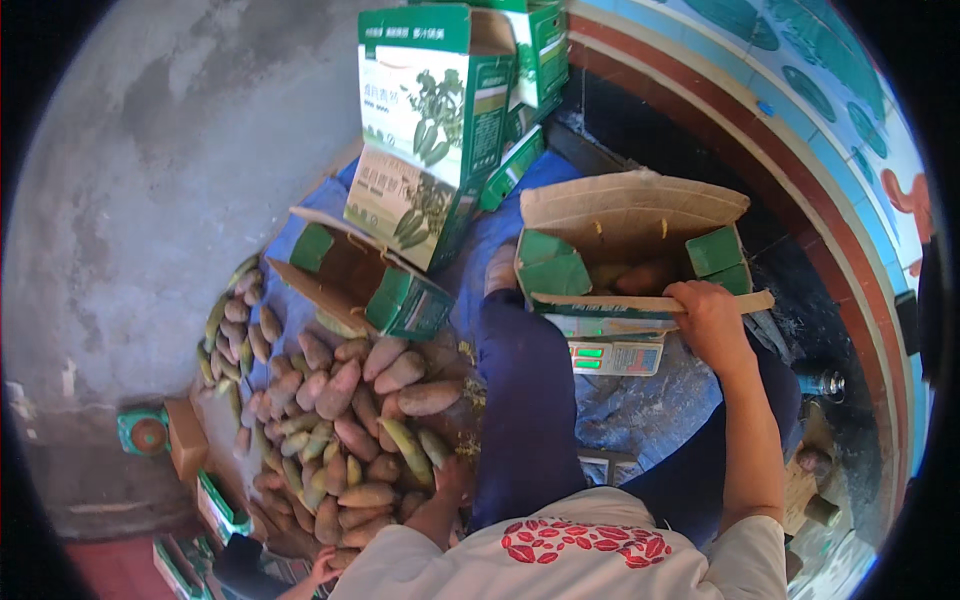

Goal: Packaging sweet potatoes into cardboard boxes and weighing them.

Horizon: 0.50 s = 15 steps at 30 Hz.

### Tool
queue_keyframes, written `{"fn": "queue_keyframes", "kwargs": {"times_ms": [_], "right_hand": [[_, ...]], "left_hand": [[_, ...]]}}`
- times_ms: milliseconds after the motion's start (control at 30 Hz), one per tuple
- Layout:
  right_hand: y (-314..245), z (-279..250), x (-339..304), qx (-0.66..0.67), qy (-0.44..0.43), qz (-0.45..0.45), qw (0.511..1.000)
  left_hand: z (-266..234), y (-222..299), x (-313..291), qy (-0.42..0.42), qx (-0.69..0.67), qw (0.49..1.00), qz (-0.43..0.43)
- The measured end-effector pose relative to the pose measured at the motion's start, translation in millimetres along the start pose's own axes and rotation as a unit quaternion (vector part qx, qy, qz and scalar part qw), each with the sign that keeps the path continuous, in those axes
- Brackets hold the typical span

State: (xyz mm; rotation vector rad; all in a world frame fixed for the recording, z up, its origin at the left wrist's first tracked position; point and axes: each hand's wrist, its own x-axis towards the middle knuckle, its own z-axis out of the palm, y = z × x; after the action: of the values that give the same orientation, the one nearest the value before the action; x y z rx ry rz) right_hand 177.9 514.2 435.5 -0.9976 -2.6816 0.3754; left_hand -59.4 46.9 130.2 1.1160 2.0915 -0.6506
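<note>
My right hand [708,322] is closed over the front flap [600,302] of an open carton [630,205]. A few mangoes [645,277] lie inside it, partly hidden by shadow and the flap. The carton stands on a weighing scale [625,358] with a lit green display. Down to the left, my left hand [455,480] is beside the near right edge of a large pile of reddish and green mangoes [345,390]. Its fingers are largely hidden, and whether it holds a mango is unclear.
A smaller open carton [335,270] lies tilted behind the pile. Upright printed cartons [430,100] are stacked at the back. Another person's hand [325,568] reaches in at the lower left, near the pile. A blue sheet [640,425] covers the floor.
</note>
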Motion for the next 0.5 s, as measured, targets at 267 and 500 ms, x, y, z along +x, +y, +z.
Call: {"fn": "queue_keyframes", "kwargs": {"times_ms": [267,500], "right_hand": [[-14,-11,9,0.01,-0.023,0.0,1.0],[-12,-7,8,0.01,-0.02,0.006,1.0]], "left_hand": [[-6,-33,35,0.043,-0.119,0.982,-0.144],[-64,-32,36,-0.068,-0.1,0.978,-0.17]]}}
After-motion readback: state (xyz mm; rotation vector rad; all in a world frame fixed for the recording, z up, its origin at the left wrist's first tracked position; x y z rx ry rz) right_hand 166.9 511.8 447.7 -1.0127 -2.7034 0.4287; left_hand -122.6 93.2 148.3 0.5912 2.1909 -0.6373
